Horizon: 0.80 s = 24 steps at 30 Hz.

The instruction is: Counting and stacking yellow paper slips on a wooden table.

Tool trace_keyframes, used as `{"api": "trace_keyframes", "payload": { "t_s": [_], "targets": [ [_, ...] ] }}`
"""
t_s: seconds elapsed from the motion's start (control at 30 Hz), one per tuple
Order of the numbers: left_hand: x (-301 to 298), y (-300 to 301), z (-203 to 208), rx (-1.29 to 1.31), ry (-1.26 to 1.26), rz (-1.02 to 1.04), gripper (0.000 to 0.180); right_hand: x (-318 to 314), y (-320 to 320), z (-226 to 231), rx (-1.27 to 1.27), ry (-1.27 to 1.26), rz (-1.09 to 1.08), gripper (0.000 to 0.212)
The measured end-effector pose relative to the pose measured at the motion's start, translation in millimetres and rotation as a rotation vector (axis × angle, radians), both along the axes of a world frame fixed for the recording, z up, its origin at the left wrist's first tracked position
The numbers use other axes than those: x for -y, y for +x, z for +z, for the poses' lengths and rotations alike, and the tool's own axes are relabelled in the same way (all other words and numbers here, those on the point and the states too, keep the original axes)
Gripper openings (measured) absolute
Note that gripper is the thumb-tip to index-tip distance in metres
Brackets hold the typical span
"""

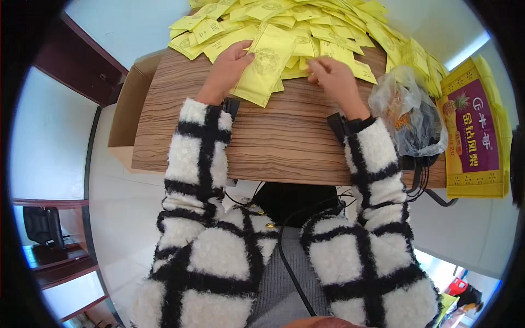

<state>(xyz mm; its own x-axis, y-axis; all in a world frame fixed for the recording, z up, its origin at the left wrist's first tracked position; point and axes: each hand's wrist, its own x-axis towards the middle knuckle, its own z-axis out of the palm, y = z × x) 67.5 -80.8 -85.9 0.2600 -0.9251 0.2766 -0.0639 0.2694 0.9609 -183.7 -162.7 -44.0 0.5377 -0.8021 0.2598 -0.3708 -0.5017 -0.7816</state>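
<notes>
My left hand (232, 65) is closed on the left edge of a flat yellow packet (267, 63) with a dark round print, thumb on its face. The packet is tilted above the wood-grain table, and a corner of another yellow packet (279, 86) shows beneath its lower right side. To the right of it, apart from it, my right hand (333, 77) has its fingers curled in with the tips pressed together. Whether anything small is in them is hidden. Behind both hands a large heap of similar yellow packets (322, 30) spreads over the back of the table.
A clear plastic bag (407, 115) with dark and orange contents sits by my right forearm. Beyond it stands a yellow and purple printed carton (474, 131). An open cardboard box (123, 117) is beside the left edge of the table (273, 150). Dark cables hang near the front edge.
</notes>
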Motion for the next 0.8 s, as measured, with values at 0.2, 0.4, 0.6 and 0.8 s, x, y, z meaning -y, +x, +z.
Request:
{"api": "trace_keyframes", "payload": {
  "t_s": [0.2,0.4,0.6,0.8],
  "targets": [
    [-20,-33,22,-0.032,0.199,-0.206,0.041,11,-12,-7,0.318,-0.074,0.018,0.037],
    [-18,-40,20,0.419,0.193,-0.269,0.031,0,-19,-8,-0.161,0.018,0.15,0.032],
    [-15,16,-4,0.633,0.137,0.255,0.035,-11,-11,-8,-0.329,0.054,0.187,0.022],
    [-10,13,-2,0.855,0.342,0.299,0.052,-10,-13,-13,-0.293,0.003,0.179,0.024]
  ]
}}
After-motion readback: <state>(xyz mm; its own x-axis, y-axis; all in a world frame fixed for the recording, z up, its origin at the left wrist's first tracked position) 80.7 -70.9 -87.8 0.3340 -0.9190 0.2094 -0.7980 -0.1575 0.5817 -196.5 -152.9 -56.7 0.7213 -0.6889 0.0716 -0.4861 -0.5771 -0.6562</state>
